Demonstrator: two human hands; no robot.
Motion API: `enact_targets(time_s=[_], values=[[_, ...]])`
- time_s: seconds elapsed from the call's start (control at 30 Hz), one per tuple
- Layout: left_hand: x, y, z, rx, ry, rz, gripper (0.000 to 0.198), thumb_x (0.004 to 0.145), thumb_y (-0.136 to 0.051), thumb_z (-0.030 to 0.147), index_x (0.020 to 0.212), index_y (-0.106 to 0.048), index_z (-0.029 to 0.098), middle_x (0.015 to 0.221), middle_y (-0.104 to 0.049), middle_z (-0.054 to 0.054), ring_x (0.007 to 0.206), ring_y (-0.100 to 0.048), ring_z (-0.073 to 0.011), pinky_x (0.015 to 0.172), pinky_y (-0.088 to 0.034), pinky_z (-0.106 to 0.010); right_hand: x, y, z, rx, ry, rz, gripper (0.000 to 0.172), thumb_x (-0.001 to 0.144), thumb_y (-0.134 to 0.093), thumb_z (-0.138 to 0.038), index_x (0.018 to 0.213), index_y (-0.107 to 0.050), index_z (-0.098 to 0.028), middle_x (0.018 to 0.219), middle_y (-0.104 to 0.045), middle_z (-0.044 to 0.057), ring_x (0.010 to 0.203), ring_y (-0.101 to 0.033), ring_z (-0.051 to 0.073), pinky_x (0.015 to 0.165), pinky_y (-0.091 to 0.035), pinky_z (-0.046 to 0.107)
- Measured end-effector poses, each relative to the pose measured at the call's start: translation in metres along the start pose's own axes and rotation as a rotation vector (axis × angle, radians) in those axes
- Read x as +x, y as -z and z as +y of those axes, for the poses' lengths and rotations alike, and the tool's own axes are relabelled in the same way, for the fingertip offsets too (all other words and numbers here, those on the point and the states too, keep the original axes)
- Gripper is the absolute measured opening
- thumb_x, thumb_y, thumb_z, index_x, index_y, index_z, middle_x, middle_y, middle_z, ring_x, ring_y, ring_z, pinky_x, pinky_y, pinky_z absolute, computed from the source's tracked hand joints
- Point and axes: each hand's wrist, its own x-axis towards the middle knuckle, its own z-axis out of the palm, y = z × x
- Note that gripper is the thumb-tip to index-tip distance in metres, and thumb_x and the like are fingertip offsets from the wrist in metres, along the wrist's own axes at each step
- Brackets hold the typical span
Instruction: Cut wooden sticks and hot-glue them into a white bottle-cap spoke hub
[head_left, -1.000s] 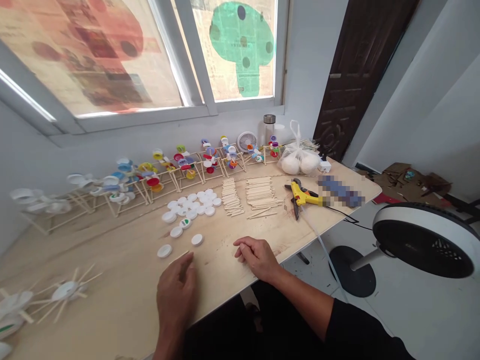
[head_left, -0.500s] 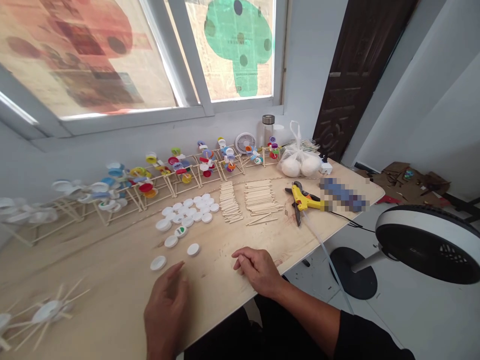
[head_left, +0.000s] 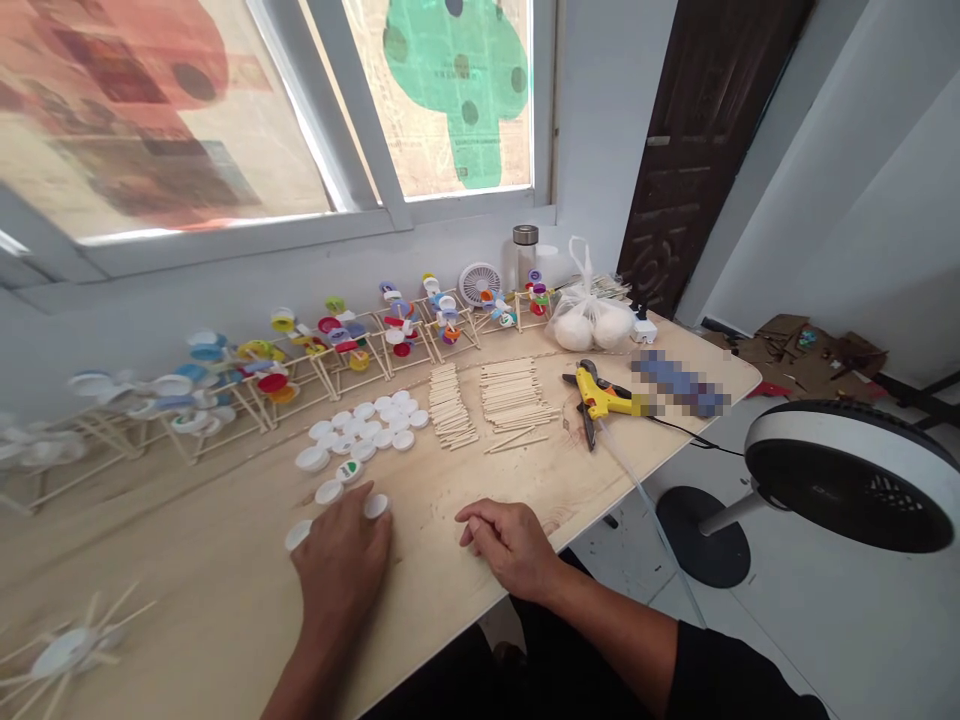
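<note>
My left hand [head_left: 346, 550] reaches palm down over the table, its fingers spread among white plastic bottle caps. One cap [head_left: 298, 535] lies at its left side, partly covered. Another cap [head_left: 376, 506] sits beside the index finger. Just beyond the fingertips are a white cap [head_left: 328, 492] and a cap with a green mark [head_left: 349, 471]. My right hand [head_left: 506, 545] rests near the table's front edge, fingers curled in and thumb against them, with nothing visible in it. A cluster of white caps [head_left: 364, 428] lies farther back.
Wooden sticks [head_left: 517, 392] lie in two rows. A yellow glue gun [head_left: 604, 397] sits right of them. Stick frames with coloured caps [head_left: 349, 345] line the wall. A spoked cap wheel [head_left: 64, 655] lies at left front. A bag of white balls [head_left: 592, 322] and a standing fan [head_left: 847, 480] are right.
My left hand has moved forward and opened out over the nearest caps, which stay in place. My right hand keeps its pose. The view has shifted slightly.
</note>
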Motion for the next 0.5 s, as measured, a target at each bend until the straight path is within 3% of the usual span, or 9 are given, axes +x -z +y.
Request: enact_targets(time_s=[0.5], values=[[-0.0059,-0.0083,-0.0062,0.009,-0.074,0.126,0.036,0.084,-0.036,0.022,0.109,-0.06,0.015,0.11,-0.064,-0.013,0.105,-0.056,-0.0293,0.088,-0.04,-0.044,0.0006,-0.0029,0.0005,0.008,-0.015,0.011,0.024,0.087,-0.043,-0.022,0.096,-0.065,-0.02,0.075,-0.068,0.0,0.062,-0.06,0.011,0.062,-0.046,0.022]])
